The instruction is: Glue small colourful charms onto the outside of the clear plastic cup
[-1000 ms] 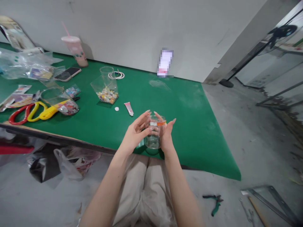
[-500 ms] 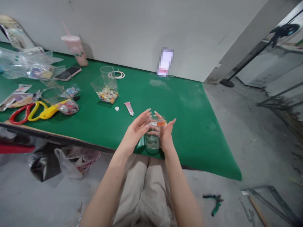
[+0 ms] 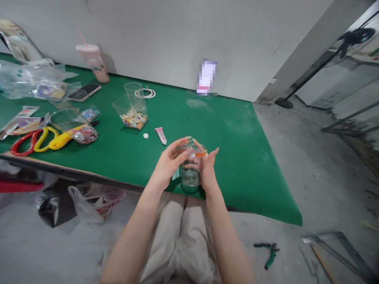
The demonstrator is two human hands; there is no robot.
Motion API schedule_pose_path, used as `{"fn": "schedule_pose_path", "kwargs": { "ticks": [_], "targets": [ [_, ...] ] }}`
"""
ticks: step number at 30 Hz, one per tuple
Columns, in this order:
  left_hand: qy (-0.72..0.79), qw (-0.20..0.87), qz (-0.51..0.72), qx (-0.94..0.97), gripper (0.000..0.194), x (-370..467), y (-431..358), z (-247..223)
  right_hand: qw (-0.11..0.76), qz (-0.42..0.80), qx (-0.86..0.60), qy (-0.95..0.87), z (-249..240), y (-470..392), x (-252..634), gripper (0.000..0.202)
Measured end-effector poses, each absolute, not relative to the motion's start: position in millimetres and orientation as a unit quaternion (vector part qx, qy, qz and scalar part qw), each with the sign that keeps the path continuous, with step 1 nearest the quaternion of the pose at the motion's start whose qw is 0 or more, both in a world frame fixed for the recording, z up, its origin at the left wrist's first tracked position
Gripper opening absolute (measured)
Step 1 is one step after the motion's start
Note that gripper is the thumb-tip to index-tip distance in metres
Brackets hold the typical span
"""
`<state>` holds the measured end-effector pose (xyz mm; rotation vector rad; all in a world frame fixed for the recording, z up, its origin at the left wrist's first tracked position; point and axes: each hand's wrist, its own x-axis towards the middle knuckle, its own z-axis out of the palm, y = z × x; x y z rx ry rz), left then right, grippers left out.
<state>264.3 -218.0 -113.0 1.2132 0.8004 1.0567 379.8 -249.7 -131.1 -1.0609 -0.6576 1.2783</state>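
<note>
Nearest, at the front edge of the green tabletop (image 3: 237, 134), a person holds a clear jar (image 3: 191, 177) upright between two bare hands; whether its base rests on the surface cannot be told. The left hand (image 3: 166, 165) closes on the jar's left side near the rim, thumb across the front and fingers reaching toward the back. The right hand (image 3: 209, 171) cradles the right side, its fingers showing through the wall and its thumb sticking out away from the jar. An orange strip (image 3: 200, 155) runs along the upper part of the jar, near the left thumb. The step in hand seems to be steadying the jar and working around its rim; the next move would seem to call for an even, light hold, with the right hand as support while the left thumb is free to shift. Beyond the jar and to its left lie a small pink-and-white tube (image 3: 160, 135) and, farther left, a white cap (image 3: 145, 136). Past those stands a clear container of coloured pieces (image 3: 134, 119), then a white coil (image 3: 145, 94). Farthest, behind the jar and slightly to its right, a pixelated device (image 3: 206, 77) leans against the wall.
</note>
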Motion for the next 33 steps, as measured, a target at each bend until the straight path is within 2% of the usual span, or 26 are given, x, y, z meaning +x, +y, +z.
{"fn": "schedule_pose_path", "kwargs": {
  "ticks": [7,16,22,33],
  "targets": [
    [0.353,0.637,0.457,0.511,0.039,264.9,-217.4,-112.5,0.631,0.555,-0.461,-0.286,-133.2,-248.3,379.8,0.086],
    [0.355,0.626,0.464,0.517,0.044,278.1,-226.4,-104.7,0.655,0.501,-0.465,-0.322,-135.8,-250.1,378.7,0.078],
    [0.364,0.649,0.465,0.480,0.048,289.8,-230.8,-95.2,0.665,0.489,-0.471,-0.311,-135.7,-250.0,377.5,0.080],
    [0.362,0.649,0.462,0.484,0.049,286.7,-227.6,-96.8,0.654,0.503,-0.454,-0.336,-134.7,-251.9,379.5,0.073]
  ]
}}
